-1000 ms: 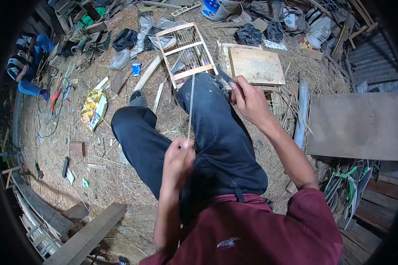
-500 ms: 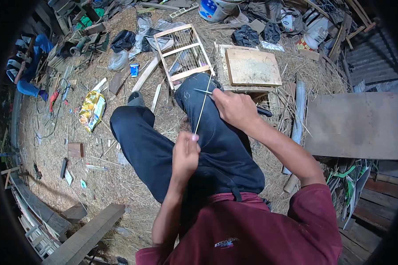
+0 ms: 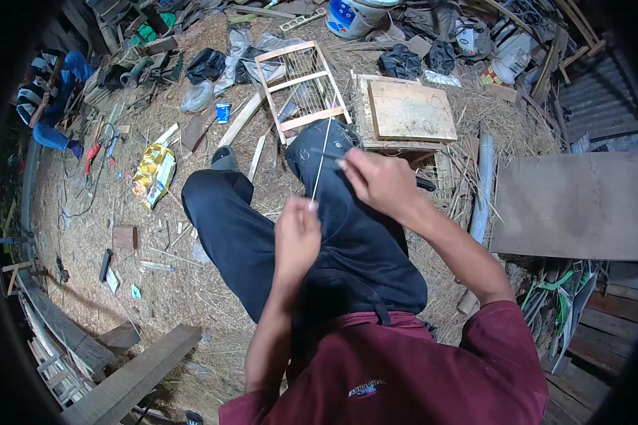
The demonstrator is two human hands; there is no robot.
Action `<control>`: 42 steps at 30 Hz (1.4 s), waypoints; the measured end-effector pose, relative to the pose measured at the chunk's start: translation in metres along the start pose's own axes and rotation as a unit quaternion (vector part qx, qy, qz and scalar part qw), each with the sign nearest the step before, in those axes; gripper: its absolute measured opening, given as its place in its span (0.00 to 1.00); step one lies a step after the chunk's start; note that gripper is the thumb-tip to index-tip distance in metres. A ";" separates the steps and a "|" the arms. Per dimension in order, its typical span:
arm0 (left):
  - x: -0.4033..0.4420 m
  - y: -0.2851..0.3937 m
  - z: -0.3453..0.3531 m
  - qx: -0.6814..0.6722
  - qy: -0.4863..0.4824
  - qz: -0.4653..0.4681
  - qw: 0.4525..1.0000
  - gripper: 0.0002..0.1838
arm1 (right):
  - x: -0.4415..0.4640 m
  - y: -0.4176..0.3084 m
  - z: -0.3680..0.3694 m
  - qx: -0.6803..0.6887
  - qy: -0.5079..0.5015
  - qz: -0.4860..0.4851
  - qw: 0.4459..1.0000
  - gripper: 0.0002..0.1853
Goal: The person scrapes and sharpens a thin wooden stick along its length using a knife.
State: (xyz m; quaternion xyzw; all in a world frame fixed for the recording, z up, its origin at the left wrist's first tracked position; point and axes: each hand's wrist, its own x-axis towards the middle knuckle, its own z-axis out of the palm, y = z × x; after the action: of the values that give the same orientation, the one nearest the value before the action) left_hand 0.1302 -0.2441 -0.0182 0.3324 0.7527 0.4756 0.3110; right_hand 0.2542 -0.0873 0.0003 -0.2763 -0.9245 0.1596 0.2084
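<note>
A thin pale stick (image 3: 320,166) slants over the raised knee, its near end pinched in my left hand (image 3: 297,237). My right hand (image 3: 386,183) is closed on a knife (image 3: 326,153), whose blurred blade lies across the stick above the knee. Just beyond the knee, a wooden frame with thin bars (image 3: 301,88) rests on the ground. Right of that frame, a thick wooden board (image 3: 412,111) sits on top of a box-like wooden piece.
A person (image 3: 48,99) sits at the far left near a red tool (image 3: 91,157). A yellow packet (image 3: 154,175) lies on the shavings. At right is a flat brown panel (image 3: 571,205); a timber beam (image 3: 138,375) juts in at lower left.
Since a second ago, my right hand has brought the knife from beside the board onto the stick. My left hand has moved slightly up, and the stick now tilts to the right.
</note>
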 end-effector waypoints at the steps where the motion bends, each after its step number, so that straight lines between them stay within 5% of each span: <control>1: 0.016 0.001 0.011 0.024 0.010 0.017 1.000 0.11 | -0.002 -0.001 -0.001 -0.021 -0.015 -0.025 0.999 0.09; 6: 0.033 -0.012 0.031 0.086 0.037 0.103 0.990 0.10 | 0.004 0.007 0.003 -0.072 -0.072 0.026 0.994 0.10; 11: -0.029 -0.010 -0.008 0.006 -0.061 -0.012 0.998 0.10 | 0.013 0.012 -0.002 -0.072 -0.092 0.064 0.991 0.10; 13: -0.057 -0.032 -0.026 0.013 -0.067 0.063 0.996 0.05 | 0.017 0.012 -0.001 -0.065 -0.075 0.073 0.992 0.10; 19: -0.084 -0.019 -0.053 -0.208 -0.104 -0.168 0.958 0.06 | 0.022 0.017 0.002 0.037 0.005 0.101 0.994 0.11; 23: -0.031 -0.008 -0.025 -0.205 -0.123 -0.099 0.966 0.11 | 0.017 0.004 -0.006 0.069 0.016 0.006 0.997 0.10; 25: 0.002 0.001 -0.003 -0.296 -0.137 -0.166 0.931 0.08 | 0.008 0.001 -0.005 -0.001 -0.037 -0.068 0.997 0.10; 31: 0.020 -0.014 0.014 -0.449 -0.185 -0.227 0.844 0.08 | 0.001 0.010 0.006 -0.052 -0.077 -0.015 0.996 0.08; 42: -0.090 -0.042 -0.045 -0.403 -0.134 -0.254 0.869 0.10 | 0.019 0.030 0.008 -0.034 -0.034 0.076 0.996 0.09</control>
State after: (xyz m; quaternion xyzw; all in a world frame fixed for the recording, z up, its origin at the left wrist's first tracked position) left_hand 0.1393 -0.3520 -0.0270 0.0359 0.5057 0.5927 0.6258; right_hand 0.2494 -0.0538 -0.0135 -0.3474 -0.9121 0.1533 0.1545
